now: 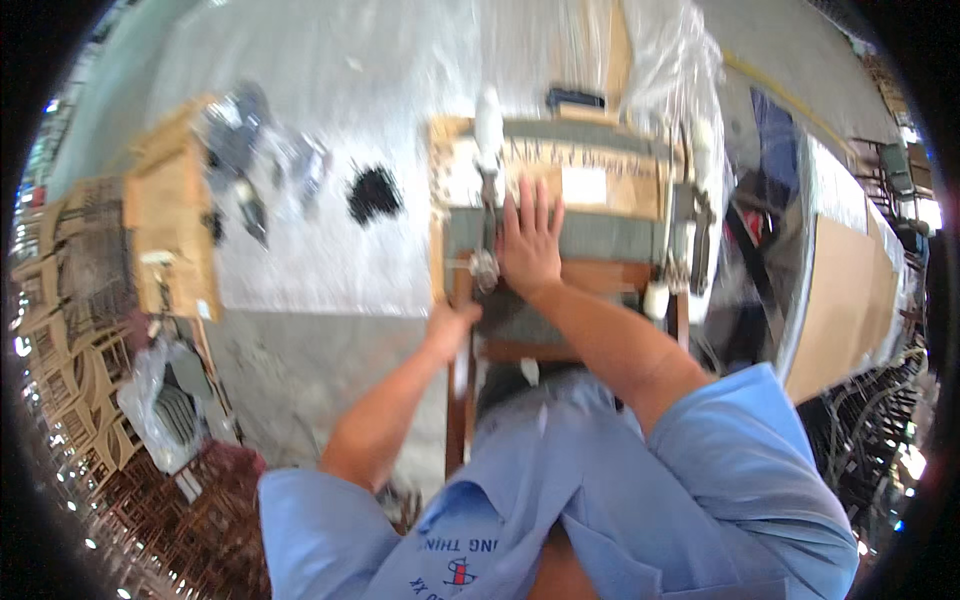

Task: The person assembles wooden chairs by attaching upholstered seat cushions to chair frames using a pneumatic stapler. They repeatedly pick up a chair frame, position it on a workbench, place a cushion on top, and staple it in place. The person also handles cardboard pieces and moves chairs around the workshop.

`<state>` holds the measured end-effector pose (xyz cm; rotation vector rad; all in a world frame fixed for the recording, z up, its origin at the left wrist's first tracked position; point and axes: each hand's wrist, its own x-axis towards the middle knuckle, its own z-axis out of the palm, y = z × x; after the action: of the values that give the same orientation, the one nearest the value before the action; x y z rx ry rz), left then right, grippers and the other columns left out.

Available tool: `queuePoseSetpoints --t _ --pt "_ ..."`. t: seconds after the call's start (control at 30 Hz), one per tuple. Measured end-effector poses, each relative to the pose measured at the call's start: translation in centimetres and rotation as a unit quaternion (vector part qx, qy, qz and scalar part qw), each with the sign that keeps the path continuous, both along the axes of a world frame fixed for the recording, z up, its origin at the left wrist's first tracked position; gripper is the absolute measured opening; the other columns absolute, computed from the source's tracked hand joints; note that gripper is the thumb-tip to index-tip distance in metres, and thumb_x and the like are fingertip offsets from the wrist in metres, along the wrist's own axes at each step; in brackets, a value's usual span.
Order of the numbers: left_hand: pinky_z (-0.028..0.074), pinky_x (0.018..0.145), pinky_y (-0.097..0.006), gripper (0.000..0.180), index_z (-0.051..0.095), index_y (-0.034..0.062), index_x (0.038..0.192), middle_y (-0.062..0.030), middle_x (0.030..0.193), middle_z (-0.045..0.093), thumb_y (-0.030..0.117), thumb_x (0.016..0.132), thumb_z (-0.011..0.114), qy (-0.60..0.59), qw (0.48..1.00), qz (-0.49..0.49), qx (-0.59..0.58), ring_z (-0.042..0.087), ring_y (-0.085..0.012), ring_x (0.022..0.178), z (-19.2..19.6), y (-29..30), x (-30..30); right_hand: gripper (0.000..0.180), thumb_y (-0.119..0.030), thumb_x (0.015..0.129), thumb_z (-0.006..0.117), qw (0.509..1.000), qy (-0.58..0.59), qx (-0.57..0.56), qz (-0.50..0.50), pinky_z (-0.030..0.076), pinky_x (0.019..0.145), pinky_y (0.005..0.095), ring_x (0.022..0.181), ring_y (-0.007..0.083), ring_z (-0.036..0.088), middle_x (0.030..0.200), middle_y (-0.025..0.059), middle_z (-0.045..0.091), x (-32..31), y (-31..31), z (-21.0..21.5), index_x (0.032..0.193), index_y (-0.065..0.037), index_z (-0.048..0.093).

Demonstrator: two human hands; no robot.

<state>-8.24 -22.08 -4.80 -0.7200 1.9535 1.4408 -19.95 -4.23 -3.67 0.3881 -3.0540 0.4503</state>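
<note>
Nearest is the blue shirt (520, 490), its chest bearing dark blue lettering and a small red-and-blue emblem, upside down from this viewpoint. Ahead of it, a dark brown wooden frame (457, 410), perhaps part of a chair, runs from below the table's near edge up to the clamping jig (605, 235), which sits at that edge, right of the table's (310, 275) middle. The left hand (455, 325) is at the frame's left leg, its fingers seemingly curled, but blur hides whether they grip. The right hand (530, 250) lies palm down on the jig, fingers released, straight and spread, just beside the left toggle clamp (489, 205); the right toggle clamp (695, 215) stands at the jig's other end. The step in hand looks like seating or steadying the frame in the jig; the next move would call for holding it square, with fingers clear of the clamp. Handwritten dark lettering crosses the jig's pale wooden board (635, 190), which also carries a white label (584, 185), its print too small to read. Toward the table's left edge lie a heap of small black pieces (374, 195), probably screws, and clear plastic bags (300, 165); beyond the jig rests a black object (577, 98).
</note>
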Motion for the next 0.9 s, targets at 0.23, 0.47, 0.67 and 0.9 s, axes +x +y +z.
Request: queuePoseSetpoints --t 0.23,0.47,0.67,0.9 --pt "0.044 0.101 -0.041 0.061 0.062 -0.0079 0.129 -0.0173 0.124 0.067 0.039 0.09 0.065 0.01 0.998 -0.056 0.004 0.061 -0.0273 0.113 0.5 -0.3 -1.7 0.05 -0.018 0.091 0.066 0.986 0.074 -0.145 -0.029 0.019 0.122 0.0569 0.151 0.0416 0.025 0.158 0.0232 0.035 0.7 2.5 2.0 0.136 0.0 0.053" --pt "0.044 0.101 -0.038 0.065 0.062 -0.011 0.126 -0.0198 0.126 0.065 0.041 0.086 0.068 -0.012 0.996 0.007 0.088 0.06 -0.0281 0.115 -1.6 -0.4 -1.3 0.018 -0.009 0.089 0.067 0.918 0.231 -0.154 -0.283 0.047 0.09 0.0468 0.102 0.0396 0.059 0.103 0.0184 0.061 14.9 15.9 7.8 0.104 -0.001 0.06" --pt "0.039 0.108 -0.036 0.066 0.063 -0.0073 0.13 -0.0212 0.137 0.06 0.042 0.086 0.068 -0.009 0.995 -0.005 0.095 0.056 -0.0287 0.124 -2.8 -0.4 -2.0 0.056 -0.033 0.085 0.075 0.926 -0.029 -0.09 -0.365 0.051 0.093 0.0481 0.112 0.0414 0.062 0.119 0.0224 0.062 18.0 19.4 5.0 0.125 0.001 0.055" --pt "0.044 0.103 -0.039 0.065 0.06 -0.0031 0.132 -0.0187 0.13 0.063 0.043 0.087 0.067 -0.022 0.997 -0.003 0.069 0.059 -0.029 0.116 0.2 0.1 -1.7 0.049 -0.03 0.084 0.075 0.928 0.121 -0.093 -0.34 0.053 0.09 0.0476 0.108 0.0378 0.062 0.115 0.0166 0.063 16.9 17.7 5.7 0.119 -0.001 0.059"
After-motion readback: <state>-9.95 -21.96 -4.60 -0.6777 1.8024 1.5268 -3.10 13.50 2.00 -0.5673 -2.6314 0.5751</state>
